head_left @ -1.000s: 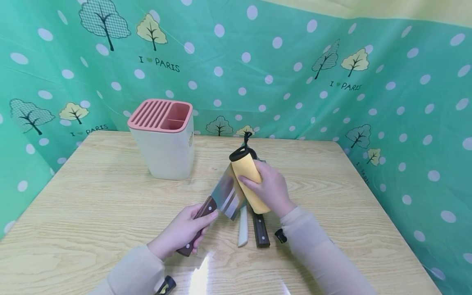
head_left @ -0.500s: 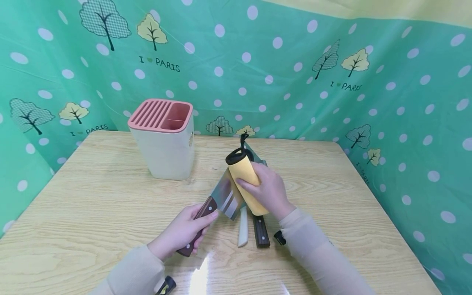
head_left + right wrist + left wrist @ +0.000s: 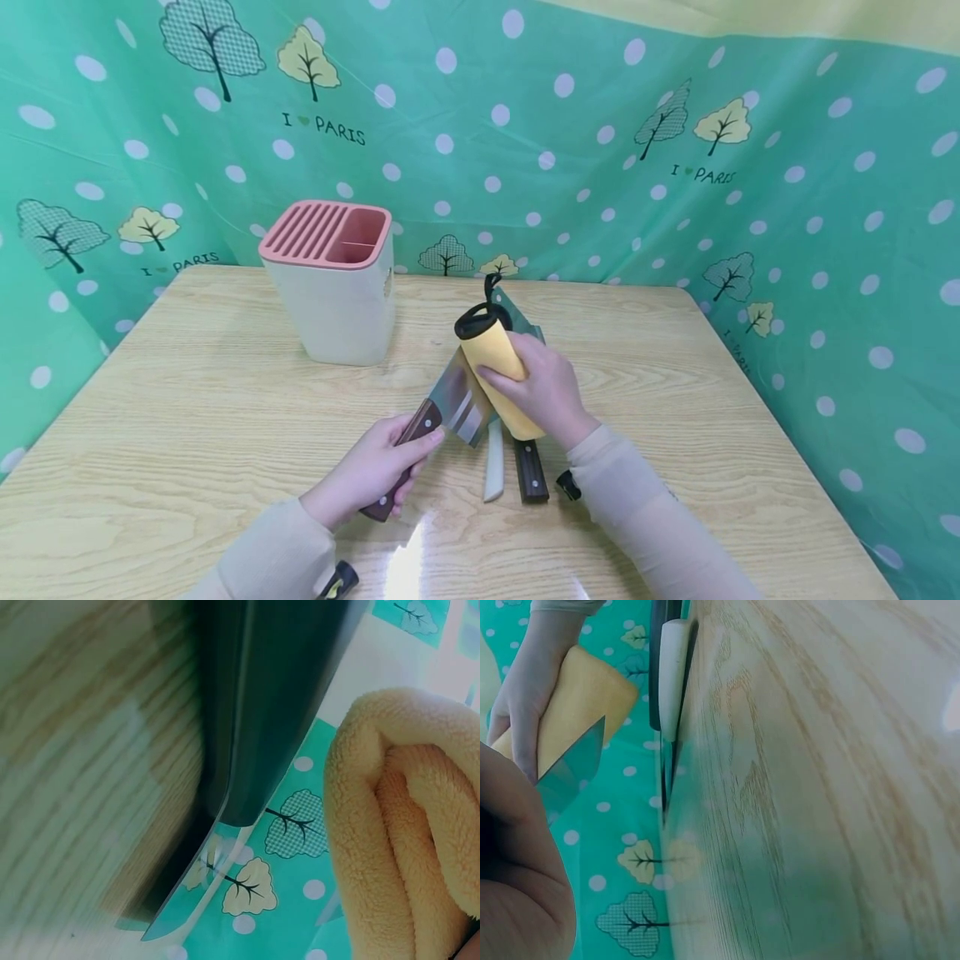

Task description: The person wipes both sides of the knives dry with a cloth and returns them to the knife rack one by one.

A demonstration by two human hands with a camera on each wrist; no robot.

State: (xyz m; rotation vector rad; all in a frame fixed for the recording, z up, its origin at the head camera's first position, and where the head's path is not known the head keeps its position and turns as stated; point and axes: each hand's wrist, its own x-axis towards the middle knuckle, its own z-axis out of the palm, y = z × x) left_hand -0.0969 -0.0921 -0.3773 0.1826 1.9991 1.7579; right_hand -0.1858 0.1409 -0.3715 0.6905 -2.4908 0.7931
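Observation:
My left hand (image 3: 382,467) grips the dark wooden handle of a cleaver (image 3: 459,400), whose broad blade points up and away to the right. My right hand (image 3: 546,387) holds a folded yellow towel (image 3: 498,379) with black trim and a hanging loop. The towel lies against the cleaver's blade and covers its far part. In the left wrist view the towel (image 3: 585,694) shows behind the blade (image 3: 574,769). Beneath the hands, a white-handled knife (image 3: 494,467) and a dark-handled knife (image 3: 531,471) lie on the table, their blades mostly hidden.
A white knife holder (image 3: 333,317) with a pink slotted top stands at the back left of the wooden table (image 3: 187,400). Behind the towel, part of another blade (image 3: 517,312) shows beside a black ring-shaped part. A green dotted curtain (image 3: 600,167) hangs around the table.
My right hand and the towel have shifted slightly left and toward me along the blade, uncovering more of the blade behind. My left hand and the cleaver have stayed put.

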